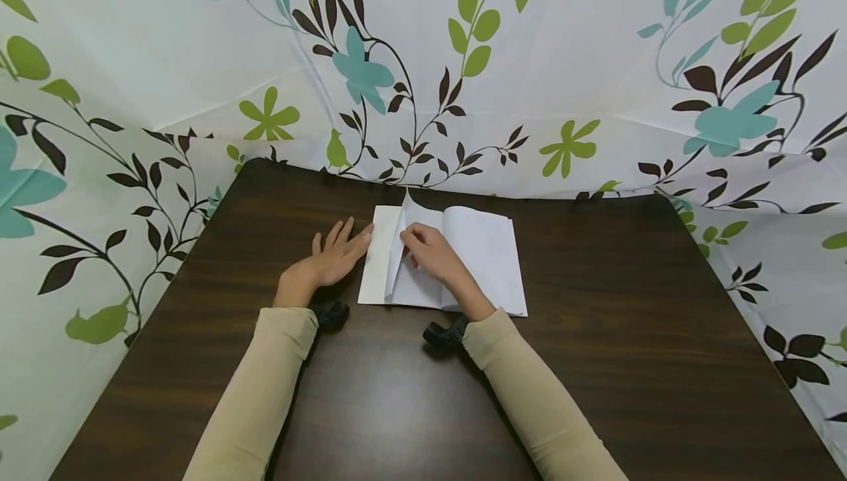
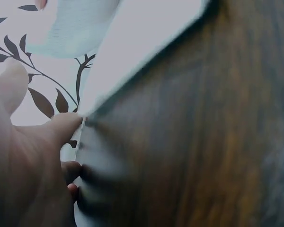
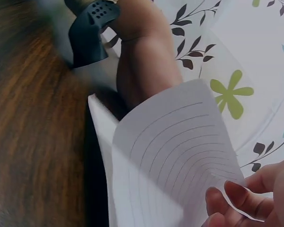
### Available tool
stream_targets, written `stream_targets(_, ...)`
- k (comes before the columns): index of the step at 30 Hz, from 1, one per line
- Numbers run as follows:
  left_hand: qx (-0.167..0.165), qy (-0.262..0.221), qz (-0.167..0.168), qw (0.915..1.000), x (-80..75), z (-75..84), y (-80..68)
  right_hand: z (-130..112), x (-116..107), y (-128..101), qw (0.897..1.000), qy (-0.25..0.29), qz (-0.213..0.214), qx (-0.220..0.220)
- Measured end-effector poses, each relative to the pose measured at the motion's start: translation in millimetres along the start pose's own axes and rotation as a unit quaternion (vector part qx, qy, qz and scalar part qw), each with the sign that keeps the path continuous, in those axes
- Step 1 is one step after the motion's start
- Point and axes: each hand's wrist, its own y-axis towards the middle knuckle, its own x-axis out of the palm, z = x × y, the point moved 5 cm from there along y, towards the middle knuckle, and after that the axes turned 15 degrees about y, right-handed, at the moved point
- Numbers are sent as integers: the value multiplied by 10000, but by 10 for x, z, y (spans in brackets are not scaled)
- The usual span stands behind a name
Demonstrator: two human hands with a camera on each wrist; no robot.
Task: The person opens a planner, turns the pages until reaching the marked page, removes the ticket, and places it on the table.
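Note:
An open notebook with ruled white pages lies on the dark table. My right hand pinches the edge of a single page, which stands raised and curved over the left side of the notebook. Ruled lines bend along that page in the right wrist view. On the left, my left hand lies with fingers spread, its thumb touching the outer edge of the pale left-hand side. The left fingers reach past the notebook onto the table.
The dark wooden table extends around the notebook. A white cloth with leaf and flower prints hangs behind it and along both sides. Black devices are worn at the left wrist and the right wrist.

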Motion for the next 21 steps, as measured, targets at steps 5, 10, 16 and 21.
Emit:
stream_targets(5,-37,25,74,10000,-31,4,11,-10,33,-3,9996,-274,20,-1)
stream_targets(10,-119,150,73,9998,-39,14,21,12,82,-15,9977,-678,-42,69)
stream_targets(16,-119,238,50,9996,-28,25,21,54,117,-48,9941,-1050,-180,211)
stream_targets(21,-115,398,22,9991,-4,25,13,67,127,-58,9919,-1219,-269,215)
